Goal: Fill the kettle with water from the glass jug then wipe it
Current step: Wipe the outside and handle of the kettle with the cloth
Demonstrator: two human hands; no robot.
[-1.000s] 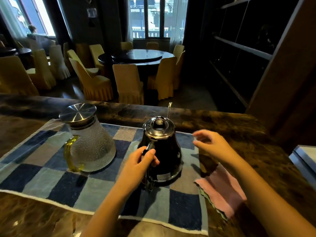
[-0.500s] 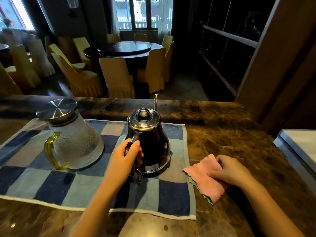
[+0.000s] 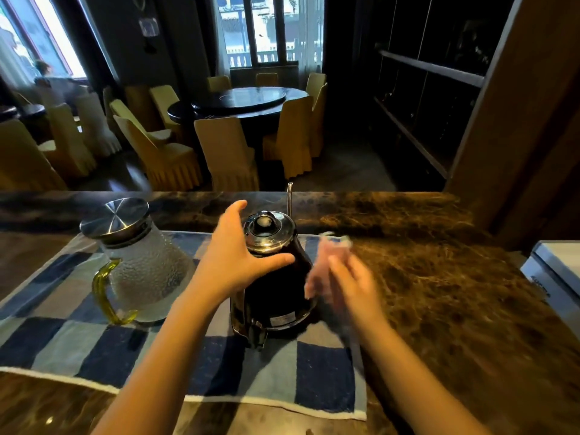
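The black kettle (image 3: 276, 296) with a chrome lid and thin upright spout stands on the blue checked mat (image 3: 103, 343). My left hand (image 3: 232, 259) wraps around the kettle's upper body just under the lid, thumb across the front. My right hand (image 3: 351, 287) is blurred and presses a pink cloth (image 3: 326, 262) against the kettle's right side. The textured glass jug (image 3: 147, 271), with a steel lid and yellow-green handle, stands on the mat left of the kettle, untouched.
The mat lies on a brown marble counter (image 3: 439, 293). A white box edge (image 3: 555, 268) sits at the far right. Beyond the counter are a round dark table (image 3: 238, 102), yellow-covered chairs and dark shelving on the right.
My left hand left the kettle's handle and moved up to grip its body below the lid. My right hand picked the pink cloth off the counter and brought it against the kettle.
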